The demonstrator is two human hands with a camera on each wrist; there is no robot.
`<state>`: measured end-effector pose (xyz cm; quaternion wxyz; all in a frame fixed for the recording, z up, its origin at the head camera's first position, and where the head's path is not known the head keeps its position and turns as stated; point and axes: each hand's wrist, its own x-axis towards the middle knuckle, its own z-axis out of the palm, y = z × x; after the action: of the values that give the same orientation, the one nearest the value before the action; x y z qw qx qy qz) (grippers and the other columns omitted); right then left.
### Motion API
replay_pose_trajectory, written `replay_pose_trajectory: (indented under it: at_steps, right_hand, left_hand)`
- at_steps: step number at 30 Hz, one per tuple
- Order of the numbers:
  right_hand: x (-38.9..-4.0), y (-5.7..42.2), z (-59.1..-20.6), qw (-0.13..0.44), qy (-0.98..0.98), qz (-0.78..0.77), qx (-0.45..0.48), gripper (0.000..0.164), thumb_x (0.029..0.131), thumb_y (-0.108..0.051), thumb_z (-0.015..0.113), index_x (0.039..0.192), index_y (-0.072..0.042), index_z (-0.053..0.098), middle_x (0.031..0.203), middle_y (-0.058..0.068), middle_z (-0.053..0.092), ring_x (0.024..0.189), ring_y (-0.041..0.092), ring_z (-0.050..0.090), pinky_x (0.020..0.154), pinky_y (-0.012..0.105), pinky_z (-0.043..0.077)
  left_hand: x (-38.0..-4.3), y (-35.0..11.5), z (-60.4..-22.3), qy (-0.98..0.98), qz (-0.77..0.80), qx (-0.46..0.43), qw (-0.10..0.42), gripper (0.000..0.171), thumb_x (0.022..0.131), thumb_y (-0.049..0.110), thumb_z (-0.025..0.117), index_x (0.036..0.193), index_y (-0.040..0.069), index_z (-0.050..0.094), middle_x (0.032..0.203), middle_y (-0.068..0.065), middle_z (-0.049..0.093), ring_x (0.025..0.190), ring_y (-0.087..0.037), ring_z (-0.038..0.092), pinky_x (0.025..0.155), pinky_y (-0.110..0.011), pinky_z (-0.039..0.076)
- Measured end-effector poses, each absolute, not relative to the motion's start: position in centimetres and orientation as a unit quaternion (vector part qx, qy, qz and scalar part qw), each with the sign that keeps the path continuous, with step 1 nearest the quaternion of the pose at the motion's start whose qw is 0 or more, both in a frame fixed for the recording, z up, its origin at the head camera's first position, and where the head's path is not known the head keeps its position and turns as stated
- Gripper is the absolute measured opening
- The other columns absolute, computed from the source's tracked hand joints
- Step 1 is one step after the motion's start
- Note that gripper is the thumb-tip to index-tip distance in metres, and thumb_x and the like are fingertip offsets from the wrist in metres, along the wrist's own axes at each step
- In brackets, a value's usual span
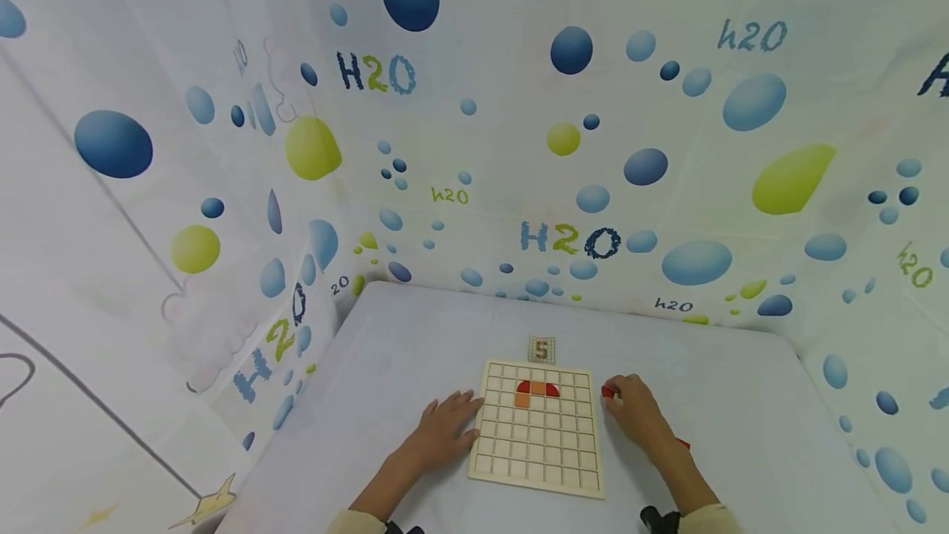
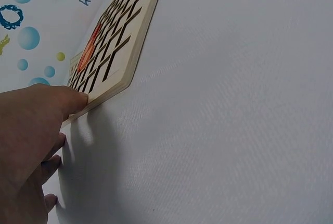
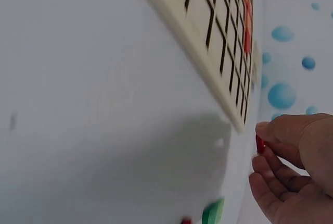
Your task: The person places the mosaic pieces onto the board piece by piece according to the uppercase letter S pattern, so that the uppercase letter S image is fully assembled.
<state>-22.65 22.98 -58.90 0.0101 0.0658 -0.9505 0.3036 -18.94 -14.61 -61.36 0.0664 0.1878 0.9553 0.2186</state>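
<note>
A wooden grid board [image 1: 535, 453] lies on the white table. Two red pieces with rounded corners [image 1: 552, 390] and two orange square tiles [image 1: 522, 401] sit in its upper cells. My left hand [image 1: 439, 435] rests at the board's left edge, fingers spread, and in the left wrist view the thumb [image 2: 75, 100] touches the rim. Off the board's upper right corner, my right hand [image 1: 634, 412] pinches a small red piece [image 3: 259, 145] between thumb and fingers. Its exact shape is mostly hidden by the fingertips.
Behind the board lies a small pattern card [image 1: 542, 350] with an S-like figure on a grid. Another red piece [image 1: 684, 443] shows beside my right forearm, and a green piece [image 3: 213, 212] lies on the table. A printed curtain [image 1: 504, 147] hangs behind the table.
</note>
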Motion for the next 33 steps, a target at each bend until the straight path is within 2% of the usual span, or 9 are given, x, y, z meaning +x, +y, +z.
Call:
replay_pose_trajectory:
  at_steps: [8,16,23,28,33]
  right_hand:
    - [-21.6,17.5,-59.0,-0.03,-0.928,0.356,0.107,0.017,0.097,-0.004,0.074,0.113,-0.001,0.07,0.104,0.007,0.063,0.097,0.02,0.062,0.086,0.042,0.058]
    - [-21.0,14.4,-59.6,-0.046,-0.909,0.378,0.168,0.015,0.097,-0.003,0.072,0.112,-0.002,0.07,0.108,0.006,0.062,0.098,0.018,0.059,0.084,0.037,0.057]
    - [-20.8,12.7,-59.9,-0.044,-0.901,0.384,0.199,0.017,0.096,-0.001,0.073,0.112,0.002,0.068,0.107,0.009,0.063,0.095,0.018,0.059,0.08,0.033,0.057]
    - [-20.8,11.9,-60.1,-0.033,-0.905,0.365,0.217,0.01,0.097,-0.001,0.074,0.104,-0.003,0.068,0.102,0.004,0.063,0.089,0.014,0.055,0.075,0.028,0.054]
    - [-20.8,11.3,-60.4,-0.015,-0.908,0.343,0.241,0.006,0.096,-0.001,0.074,0.096,-0.005,0.07,0.101,0.004,0.064,0.09,0.016,0.059,0.076,0.032,0.056]
  left_hand:
    - [-19.0,-14.5,-61.2,0.954,0.226,0.184,0.068,0.057,0.105,0.036,0.064,0.157,0.017,0.051,0.164,-0.013,0.047,0.153,-0.04,0.04,0.122,-0.072,0.027]
    - [-18.9,-14.6,-61.3,0.954,0.223,0.188,0.066,0.057,0.105,0.036,0.064,0.156,0.017,0.051,0.164,-0.013,0.047,0.153,-0.04,0.04,0.121,-0.071,0.028]
    - [-19.0,-14.7,-61.3,0.954,0.224,0.185,0.072,0.057,0.105,0.037,0.063,0.157,0.018,0.051,0.164,-0.013,0.047,0.153,-0.04,0.04,0.121,-0.071,0.027]
    - [-18.9,-14.7,-61.4,0.954,0.223,0.184,0.077,0.057,0.105,0.037,0.064,0.157,0.018,0.051,0.164,-0.012,0.046,0.153,-0.039,0.04,0.122,-0.071,0.027]
    - [-18.9,-14.7,-61.3,0.953,0.226,0.185,0.078,0.058,0.104,0.037,0.064,0.157,0.018,0.05,0.165,-0.012,0.046,0.154,-0.039,0.039,0.122,-0.07,0.026]
